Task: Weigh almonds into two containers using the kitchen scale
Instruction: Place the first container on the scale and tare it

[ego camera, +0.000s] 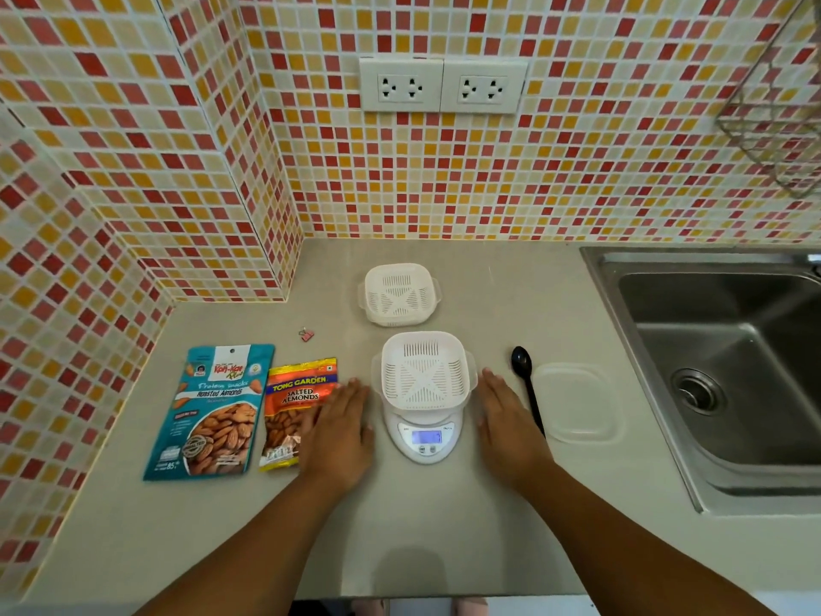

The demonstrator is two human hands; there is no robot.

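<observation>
A white kitchen scale (424, 440) with a lit display stands mid-counter, and a white slotted container (424, 373) sits empty on it. A second identical container (398, 294) stands behind it on the counter. Left of the scale lie a blue roasted-almond pouch (212, 409) and a smaller orange salted-almond bag (291, 406). My left hand (340, 431) lies flat with straight fingers, partly over the orange bag's right edge. My right hand (506, 426) lies flat on the counter just right of the scale. A black spoon (526, 384) lies right of that hand.
A clear plastic lid (577, 404) lies beside the spoon. A steel sink (728, 366) fills the right side. A small pink binder clip (306, 334) sits behind the bags. Tiled walls close the left and back, with sockets (442, 85) and a wire rack (775, 113) above.
</observation>
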